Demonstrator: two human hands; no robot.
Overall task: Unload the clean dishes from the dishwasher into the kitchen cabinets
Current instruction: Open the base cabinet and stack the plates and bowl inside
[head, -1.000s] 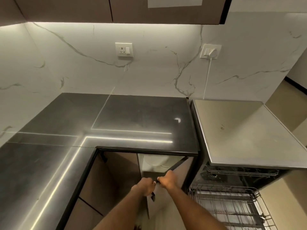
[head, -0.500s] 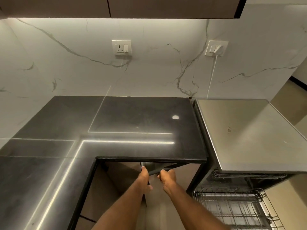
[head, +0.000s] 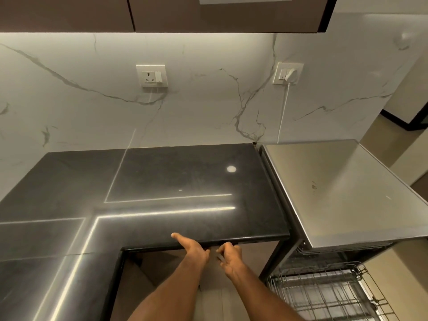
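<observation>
My left hand [head: 194, 249] and my right hand [head: 232, 259] are close together just under the front edge of the dark countertop [head: 185, 181], against the top of the beige lower cabinet doors [head: 254, 257]. The left thumb sticks out over the counter edge. Fingers of both hands are loosely curled and hold nothing that I can see. To the right stands the dishwasher [head: 347, 193] with its steel top. Its lower wire rack [head: 324, 295] is pulled out and shows no dishes in the visible part.
Brown upper cabinets [head: 208, 15] hang above the marble backsplash. Two wall sockets [head: 151, 75] [head: 287, 73] sit on it, the right one with a white cable running down behind the dishwasher. The counter turns along the left wall. Beige floor lies at the far right.
The lower cabinet door I held by its top edge has swung in under the counter. Both hands have loosened from the edge, and my view has tilted up.
</observation>
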